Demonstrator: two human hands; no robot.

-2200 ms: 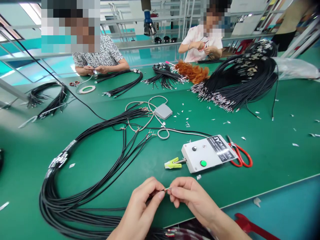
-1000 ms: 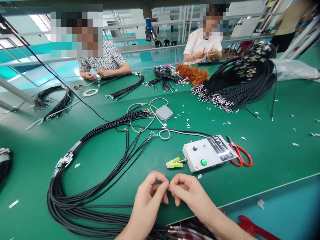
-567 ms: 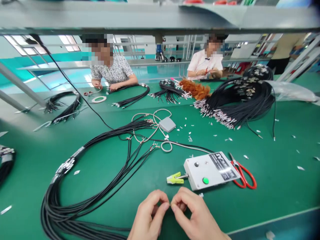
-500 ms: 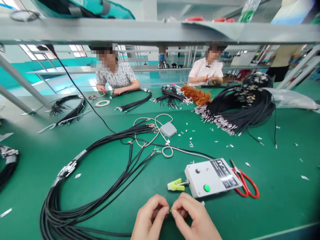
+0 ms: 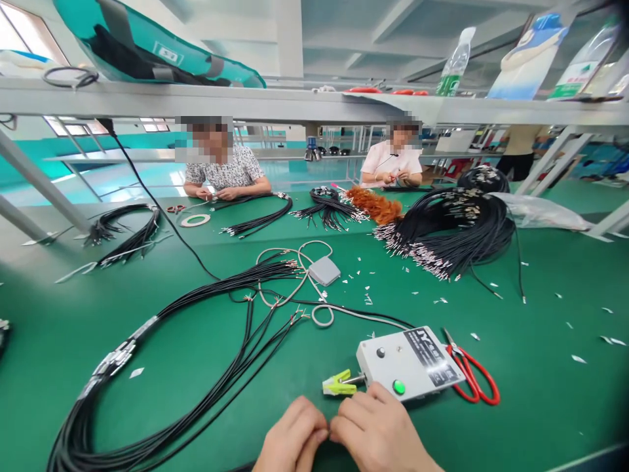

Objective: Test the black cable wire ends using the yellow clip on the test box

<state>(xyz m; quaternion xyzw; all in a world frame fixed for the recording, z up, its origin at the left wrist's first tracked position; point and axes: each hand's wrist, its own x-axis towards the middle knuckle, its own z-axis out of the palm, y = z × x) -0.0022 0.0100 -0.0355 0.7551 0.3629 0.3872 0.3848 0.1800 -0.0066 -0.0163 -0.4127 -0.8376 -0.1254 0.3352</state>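
Observation:
My left hand (image 5: 295, 436) and my right hand (image 5: 376, 426) meet at the bottom centre, fingertips pinched close together. Whatever they hold between the fingertips is hidden. Just above my right hand lies a white control box (image 5: 410, 364) with a lit green button and a black knob. A yellow-green clip (image 5: 340, 383) sticks out from its left side. Red-handled scissors (image 5: 474, 373) rest against the box's right end. On the left curves a large bundle of black cables (image 5: 196, 410), its stripped ends fanned out near the middle.
A grey square block (image 5: 324, 270) with a looped grey cable lies mid-table. Black cable bundles (image 5: 442, 229) and orange strands (image 5: 376, 204) sit farther back. Two people sit across the table. A metal shelf (image 5: 295, 105) spans above, holding bottles and a teal bag.
The view has tilted up, showing more of the shelf. My fingers have closed nearer together, and my right hand now overlaps the box's lower edge.

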